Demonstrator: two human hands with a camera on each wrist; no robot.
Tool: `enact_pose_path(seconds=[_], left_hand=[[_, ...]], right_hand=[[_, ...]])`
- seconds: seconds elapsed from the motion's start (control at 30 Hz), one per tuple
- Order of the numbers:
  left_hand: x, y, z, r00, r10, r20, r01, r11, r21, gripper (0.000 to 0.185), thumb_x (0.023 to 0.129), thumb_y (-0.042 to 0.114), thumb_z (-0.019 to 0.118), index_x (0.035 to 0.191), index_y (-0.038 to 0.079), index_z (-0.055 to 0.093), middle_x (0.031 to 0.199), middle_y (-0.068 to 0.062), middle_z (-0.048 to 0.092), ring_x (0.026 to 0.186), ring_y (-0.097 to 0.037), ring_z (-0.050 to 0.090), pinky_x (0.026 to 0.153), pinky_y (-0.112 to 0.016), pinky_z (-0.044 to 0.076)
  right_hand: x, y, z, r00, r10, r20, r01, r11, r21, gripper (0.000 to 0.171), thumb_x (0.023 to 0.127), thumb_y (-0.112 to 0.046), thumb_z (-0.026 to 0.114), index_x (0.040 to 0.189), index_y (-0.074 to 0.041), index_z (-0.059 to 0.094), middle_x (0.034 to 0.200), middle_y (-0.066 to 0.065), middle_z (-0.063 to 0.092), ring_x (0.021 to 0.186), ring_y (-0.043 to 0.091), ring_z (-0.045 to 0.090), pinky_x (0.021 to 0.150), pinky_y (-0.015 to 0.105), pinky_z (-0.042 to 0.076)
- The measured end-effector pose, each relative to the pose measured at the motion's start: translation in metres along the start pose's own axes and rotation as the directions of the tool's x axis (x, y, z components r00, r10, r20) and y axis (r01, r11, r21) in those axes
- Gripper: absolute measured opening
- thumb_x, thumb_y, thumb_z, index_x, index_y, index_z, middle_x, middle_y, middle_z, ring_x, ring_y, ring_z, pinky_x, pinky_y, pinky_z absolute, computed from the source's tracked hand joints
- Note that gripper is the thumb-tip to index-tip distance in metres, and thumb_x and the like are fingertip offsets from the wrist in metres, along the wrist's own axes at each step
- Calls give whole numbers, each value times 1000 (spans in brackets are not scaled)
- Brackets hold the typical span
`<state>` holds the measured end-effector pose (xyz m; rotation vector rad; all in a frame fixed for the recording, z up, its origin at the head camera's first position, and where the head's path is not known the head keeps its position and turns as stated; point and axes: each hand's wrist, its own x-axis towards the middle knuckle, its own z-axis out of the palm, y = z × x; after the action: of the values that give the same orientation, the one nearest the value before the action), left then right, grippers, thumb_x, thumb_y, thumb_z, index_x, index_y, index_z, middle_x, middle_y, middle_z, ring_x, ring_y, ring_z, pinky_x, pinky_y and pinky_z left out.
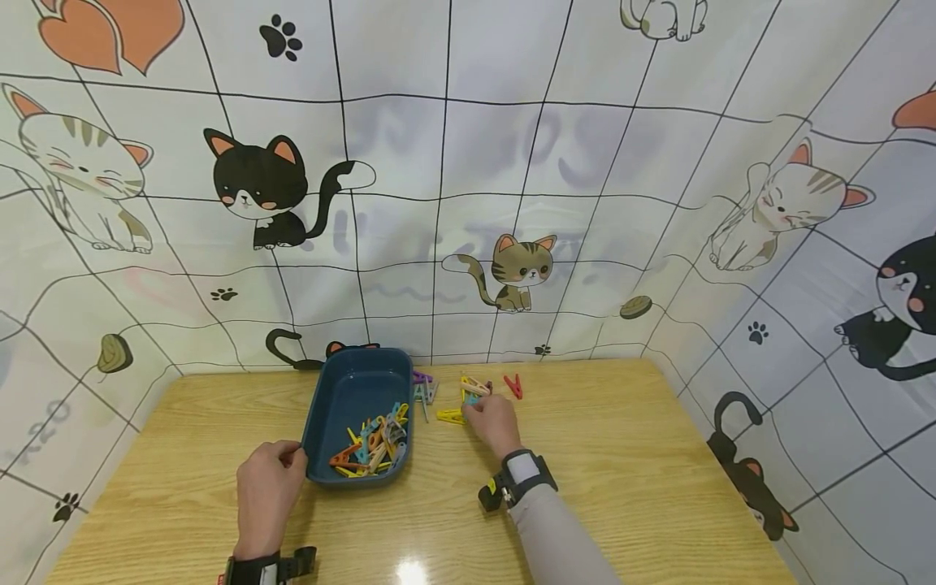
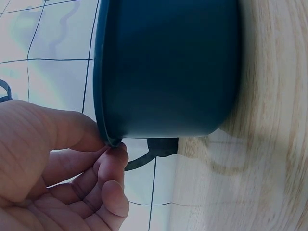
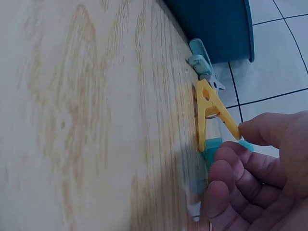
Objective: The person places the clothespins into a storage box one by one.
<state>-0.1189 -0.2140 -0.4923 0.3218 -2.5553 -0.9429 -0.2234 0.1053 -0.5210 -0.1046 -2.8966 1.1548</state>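
Head view: at lower left of the frame, left hand (image 1: 266, 491), thumb and fingers pinched on the near-left corner of the rim of a blue bin (image 1: 357, 386), left of centre on a wood-grain table (image 1: 621, 463); inside, toward the near right, a heap of mixed clothespins (image 1: 375, 443). Just right of the bin, a purple clothespin (image 1: 422, 377); farther right, near the centre, right hand (image 1: 496, 426) at a small loose group, with a red clothespin (image 1: 517, 391) apart to the right. Behind, across the upper frame, a cat-printed sheet (image 1: 483, 146). Right wrist view: right of centre, thumb touching one leg of a yellow clothespin (image 3: 202, 120); index finger curled just beneath, beside a partly hidden teal clothespin (image 3: 211, 147); cannot tell between a pinch and a mere touch.
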Motion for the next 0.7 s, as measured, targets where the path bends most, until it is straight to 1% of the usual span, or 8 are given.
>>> enact_pose_path(seconds=[0.1,0.2,0.33,0.43,0.7], left_hand=[[0,0,0,1000,6,-1,-6,1000,0,16,86,0,65,90,-9,77,75,-14,66,66,-27,61,58,-35,44],[0,0,1,1000,16,-6,-16,1000,-1,15,86,-1,65,89,-8,77,74,-13,66,65,-27,61,58,-35,44],[0,0,1,1000,26,-9,-26,1000,-2,15,86,-1,65,89,-8,77,73,-13,66,65,-27,61,58,-36,45],[-1,1,0,1000,23,-7,-24,1000,0,15,86,-1,65,89,-8,77,74,-14,66,65,-27,62,58,-36,44],[0,2,-1,1000,15,-7,-15,1000,1,15,85,-1,65,90,-9,77,75,-15,67,66,-27,62,57,-35,44]], right_hand=[[0,-2,0,1000,7,3,-7,1000,0,25,91,-22,71,73,-5,78,69,1,62,65,15,52,56,26,36],[0,-2,0,1000,22,19,-22,1000,2,22,91,-20,71,78,-4,80,72,2,63,66,16,52,56,27,36],[0,-3,0,999,27,37,-27,1000,-4,22,92,-19,71,76,-5,78,67,-1,57,63,14,48,55,26,33],[-1,-3,0,999,11,50,-11,1000,-11,23,92,-19,71,73,-6,77,63,-2,53,61,13,46,54,26,32],[-4,-6,-5,996,-17,92,19,1000,-11,25,93,-19,70,73,-6,77,64,-3,55,59,12,46,53,25,32]])
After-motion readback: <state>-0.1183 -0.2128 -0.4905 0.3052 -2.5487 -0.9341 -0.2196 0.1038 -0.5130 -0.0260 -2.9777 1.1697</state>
